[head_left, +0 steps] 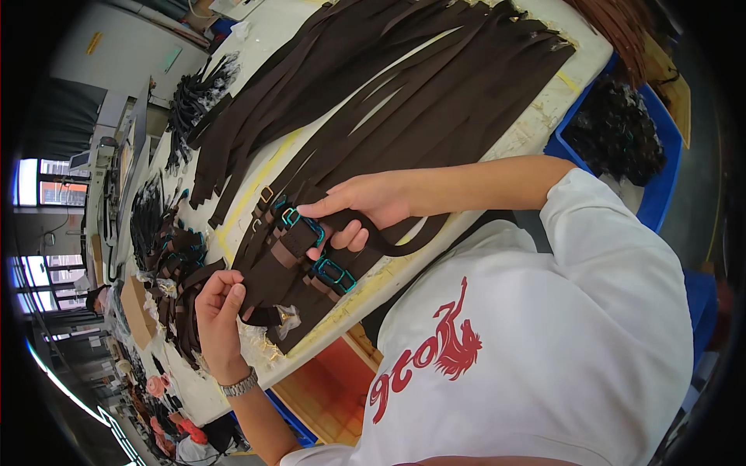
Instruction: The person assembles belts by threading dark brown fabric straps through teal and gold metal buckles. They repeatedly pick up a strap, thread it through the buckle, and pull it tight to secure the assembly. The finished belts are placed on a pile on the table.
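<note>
A dark brown strap [263, 281] is stretched between my two hands above the table. My left hand [221, 311], with a watch at its wrist, pinches the strap's end between thumb and fingers. My right hand [371, 203] is closed on the strap farther along, its thumb beside a teal-edged buckle [291, 217]. Below that hand, the strap bends in a loop [398, 249]. A second teal-edged buckle [334, 273] lies near my right fingers. Lighter brown keeper bands [284, 253] cross the straps. Gold-coloured buckles [267, 193] show just beyond. Some strap layers under my hands are hidden.
Long dark straps [435, 101] spread over the pale table [536, 116]. Bundles of black straps [194, 101] and buckled straps [175, 252] lie at the left. A blue bin [668, 182] of dark pieces stands at the right; an orange-lined crate [326, 388] sits below the table edge.
</note>
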The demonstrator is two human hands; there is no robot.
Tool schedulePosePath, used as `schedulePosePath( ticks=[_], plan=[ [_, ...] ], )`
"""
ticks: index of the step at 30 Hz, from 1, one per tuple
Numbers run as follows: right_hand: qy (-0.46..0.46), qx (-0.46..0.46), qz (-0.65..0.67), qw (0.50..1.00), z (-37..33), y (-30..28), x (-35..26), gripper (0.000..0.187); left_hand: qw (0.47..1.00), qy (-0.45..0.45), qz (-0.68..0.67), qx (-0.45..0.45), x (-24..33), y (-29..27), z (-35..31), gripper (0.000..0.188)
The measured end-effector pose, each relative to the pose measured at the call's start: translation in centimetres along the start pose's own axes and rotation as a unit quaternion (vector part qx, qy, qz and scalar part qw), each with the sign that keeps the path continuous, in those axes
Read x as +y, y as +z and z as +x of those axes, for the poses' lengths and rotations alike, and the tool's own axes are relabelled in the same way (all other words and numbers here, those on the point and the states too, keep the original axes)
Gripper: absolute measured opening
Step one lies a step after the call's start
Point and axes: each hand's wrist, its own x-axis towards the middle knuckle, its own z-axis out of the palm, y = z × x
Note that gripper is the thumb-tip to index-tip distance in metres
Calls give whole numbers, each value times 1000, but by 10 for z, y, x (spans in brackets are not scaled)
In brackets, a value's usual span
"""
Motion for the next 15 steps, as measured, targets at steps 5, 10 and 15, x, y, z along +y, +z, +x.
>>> schedulePosePath(
  ticks=[5, 10, 15],
  plan=[
    [-43, -6, 30, 999, -1, 0, 4, 29, 1000, -15, -10, 6, -11, -7, 7, 8],
    [-103, 64, -81, 989, -5, 13, 7, 30, 1000, -19, 14, 8, -10, -4, 8, 8],
    [-139, 118, -184, 966, -12, 20, 11, 29, 993, 15, 114, 9, -4, -7, 9, 6]
  ],
)
